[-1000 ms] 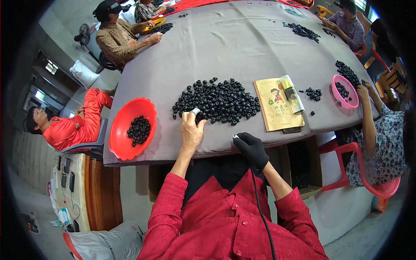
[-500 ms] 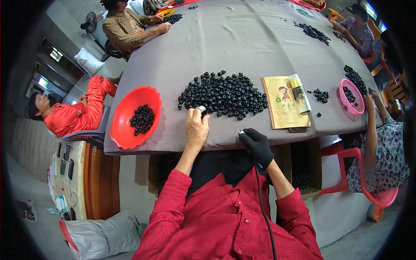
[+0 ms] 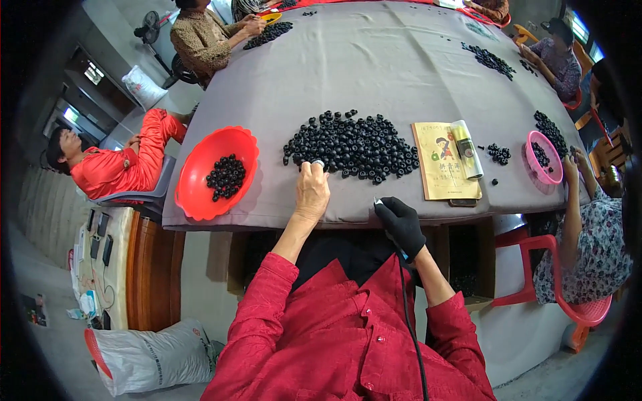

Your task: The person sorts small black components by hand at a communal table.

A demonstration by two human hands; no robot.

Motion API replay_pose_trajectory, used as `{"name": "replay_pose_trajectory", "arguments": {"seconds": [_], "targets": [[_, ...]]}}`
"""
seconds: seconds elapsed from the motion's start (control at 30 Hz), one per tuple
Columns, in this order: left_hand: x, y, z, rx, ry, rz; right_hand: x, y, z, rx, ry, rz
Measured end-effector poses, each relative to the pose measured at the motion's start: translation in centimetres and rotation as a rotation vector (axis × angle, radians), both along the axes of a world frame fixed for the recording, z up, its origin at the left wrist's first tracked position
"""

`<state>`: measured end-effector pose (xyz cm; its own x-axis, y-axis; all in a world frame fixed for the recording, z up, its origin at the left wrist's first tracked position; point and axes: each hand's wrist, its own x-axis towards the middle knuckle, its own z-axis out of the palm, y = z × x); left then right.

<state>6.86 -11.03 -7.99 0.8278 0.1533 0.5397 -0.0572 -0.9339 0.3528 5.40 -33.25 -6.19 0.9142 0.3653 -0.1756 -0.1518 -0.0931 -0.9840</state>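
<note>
A broad pile of small black ring-shaped beads [image 3: 358, 147] lies on the grey cloth in front of me. My left hand [image 3: 311, 192] is at the pile's near left edge, its fingers bent together, with a whitish covering on a fingertip. Whatever they may pinch is hidden. To the right, at the table's near edge, my right hand [image 3: 401, 226] wears a black glove and closes around a slim corded tool [image 3: 378, 201]. Only its pale tip shows, and a black cable [image 3: 409, 314] runs down from the hand over my red shirt.
A red scalloped bowl [image 3: 190, 194] with some beads stands left of the pile. On the right lie a yellow booklet [image 3: 431, 180] with a clear tube [image 3: 467, 150], then a pink basket [image 3: 550, 175]. Other people sit around the table [image 3: 374, 60], one in red [image 3: 117, 170] at the left.
My left hand has moved a little forward and right, against the pile's near edge. My right hand keeps about the same place and grip. The whole view has shifted slightly.
</note>
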Motion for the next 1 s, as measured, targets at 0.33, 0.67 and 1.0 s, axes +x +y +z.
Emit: {"name": "replay_pose_trajectory", "arguments": {"seconds": [0.33,0.67,1.0], "targets": [[-0.9,0.9,0.0,0.013,-0.056,-0.058,0.0,0.1,-0.1,-0.012,-0.074,0.008],[-1.3,-2.6,0.4,-1.636,0.203,-0.532,0.0,0.3,0.4,0.022,0.042,-0.083],[0.5,-2.9,-0.8,-1.843,0.381,-0.764,2.6,1.6,0.9,-0.074,-0.366,0.006]]}}
